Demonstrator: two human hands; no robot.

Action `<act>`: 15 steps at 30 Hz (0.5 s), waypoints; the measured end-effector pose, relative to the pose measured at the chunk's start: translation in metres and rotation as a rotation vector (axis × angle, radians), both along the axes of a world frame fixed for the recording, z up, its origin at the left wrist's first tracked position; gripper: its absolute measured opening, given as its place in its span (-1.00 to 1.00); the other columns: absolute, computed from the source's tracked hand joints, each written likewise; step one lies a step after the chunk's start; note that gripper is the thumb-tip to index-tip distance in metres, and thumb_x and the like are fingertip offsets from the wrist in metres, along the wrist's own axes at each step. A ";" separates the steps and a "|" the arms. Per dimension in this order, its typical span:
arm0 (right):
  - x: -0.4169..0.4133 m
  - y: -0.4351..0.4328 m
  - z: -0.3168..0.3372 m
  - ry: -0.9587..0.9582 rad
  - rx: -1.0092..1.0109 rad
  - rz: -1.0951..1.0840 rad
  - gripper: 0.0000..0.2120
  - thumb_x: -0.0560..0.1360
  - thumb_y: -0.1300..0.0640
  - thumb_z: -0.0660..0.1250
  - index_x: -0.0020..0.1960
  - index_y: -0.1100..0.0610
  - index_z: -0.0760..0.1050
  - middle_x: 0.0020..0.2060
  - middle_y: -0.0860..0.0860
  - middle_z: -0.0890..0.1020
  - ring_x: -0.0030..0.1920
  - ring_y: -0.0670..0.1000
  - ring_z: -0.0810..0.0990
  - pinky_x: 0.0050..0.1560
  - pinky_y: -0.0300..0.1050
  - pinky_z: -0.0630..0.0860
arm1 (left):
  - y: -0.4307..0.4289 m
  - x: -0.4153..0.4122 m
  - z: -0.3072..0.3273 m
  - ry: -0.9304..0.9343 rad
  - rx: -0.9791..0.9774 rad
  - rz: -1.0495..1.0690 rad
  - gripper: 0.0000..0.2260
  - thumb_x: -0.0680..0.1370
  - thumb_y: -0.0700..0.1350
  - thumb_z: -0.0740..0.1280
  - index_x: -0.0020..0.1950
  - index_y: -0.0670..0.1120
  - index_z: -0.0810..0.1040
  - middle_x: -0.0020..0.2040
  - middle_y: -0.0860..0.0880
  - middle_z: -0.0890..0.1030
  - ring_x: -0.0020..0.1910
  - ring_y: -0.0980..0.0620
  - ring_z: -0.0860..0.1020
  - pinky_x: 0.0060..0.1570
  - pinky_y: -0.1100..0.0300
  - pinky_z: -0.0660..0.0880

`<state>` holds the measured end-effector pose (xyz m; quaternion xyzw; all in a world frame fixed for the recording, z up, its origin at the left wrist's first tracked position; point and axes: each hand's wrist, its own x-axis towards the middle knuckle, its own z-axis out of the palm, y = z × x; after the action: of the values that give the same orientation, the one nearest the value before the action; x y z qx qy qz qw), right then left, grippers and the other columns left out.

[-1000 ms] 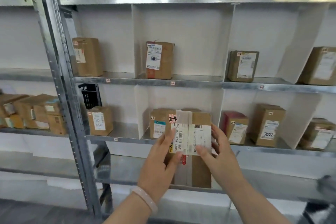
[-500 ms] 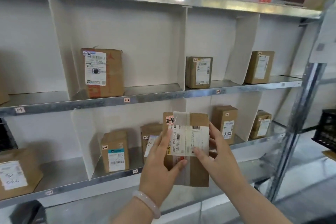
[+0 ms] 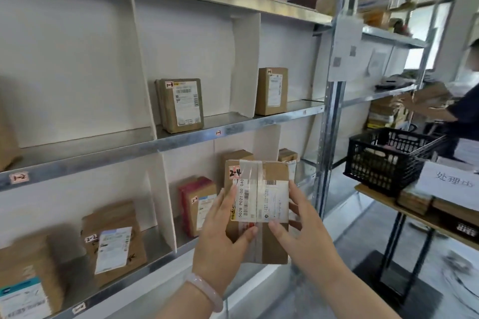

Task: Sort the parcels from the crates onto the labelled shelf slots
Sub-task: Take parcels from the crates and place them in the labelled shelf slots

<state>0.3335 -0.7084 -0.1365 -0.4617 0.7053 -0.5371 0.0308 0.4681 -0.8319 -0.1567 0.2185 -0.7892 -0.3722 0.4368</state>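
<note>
I hold a brown cardboard parcel [image 3: 272, 179] upright in front of the metal shelf [image 3: 181, 137]. It carries a white shipping label and a tag reading 2-4. My left hand [image 3: 220, 238] grips its left side, thumb across the front. My right hand [image 3: 300, 228] grips its right side, thumb on the label's lower edge. Behind the parcel, the lower shelf slots hold a red-edged parcel tagged 2-3 [image 3: 198, 204] and a parcel tagged 2-2 [image 3: 114, 243]. Two brown parcels stand behind the held one, partly hidden.
The upper shelf holds a parcel [image 3: 180, 105] and another [image 3: 272, 90], split by white dividers. A black plastic crate [image 3: 386, 160] sits on a table at the right with stacked boxes. Another person [image 3: 464, 111] handles a box at the far right.
The view has swung to the right along the shelf, bringing the crate, table and another person into sight. Both hands keep the same hold on the parcel.
</note>
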 end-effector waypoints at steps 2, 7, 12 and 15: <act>-0.035 0.006 0.002 0.005 0.027 -0.023 -0.20 0.44 -0.09 0.43 0.40 -0.49 -0.05 0.31 -0.38 0.30 0.29 -0.28 0.34 0.32 -0.06 0.42 | 0.005 -0.038 -0.001 0.014 -0.011 -0.013 -0.16 0.45 -0.11 0.52 0.41 0.55 0.11 0.47 0.19 0.28 0.44 0.15 0.32 0.32 0.05 0.49; -0.133 0.028 0.008 0.098 0.069 -0.077 -0.15 0.43 -0.06 0.44 0.44 -0.43 -0.09 0.34 -0.30 0.33 0.33 -0.24 0.33 0.31 -0.02 0.44 | 0.018 -0.141 0.001 0.051 -0.010 -0.032 -0.17 0.45 -0.10 0.53 0.44 0.51 0.12 0.48 0.14 0.30 0.45 0.09 0.33 0.35 0.00 0.46; -0.221 0.052 0.009 0.262 0.139 -0.094 -0.18 0.44 -0.11 0.40 0.39 -0.50 -0.13 0.30 -0.38 0.26 0.32 -0.37 0.23 0.17 -0.44 0.28 | 0.030 -0.227 0.004 0.042 -0.047 -0.034 -0.16 0.46 -0.06 0.52 0.45 0.52 0.07 0.49 0.19 0.26 0.44 0.15 0.31 0.35 0.01 0.46; -0.259 0.061 0.004 0.306 0.175 -0.117 -0.21 0.45 -0.14 0.37 0.42 -0.47 -0.10 0.35 -0.39 0.22 0.37 -0.31 0.19 0.30 -0.22 0.29 | 0.033 -0.265 -0.001 0.041 -0.057 -0.019 -0.15 0.46 -0.08 0.51 0.44 0.52 0.07 0.47 0.23 0.26 0.43 0.21 0.31 0.34 0.12 0.46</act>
<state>0.0741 -0.6478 -0.1325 -0.4917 0.7715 -0.3979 -0.0682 0.2036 -0.7984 -0.1573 0.1907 -0.7923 -0.3584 0.4554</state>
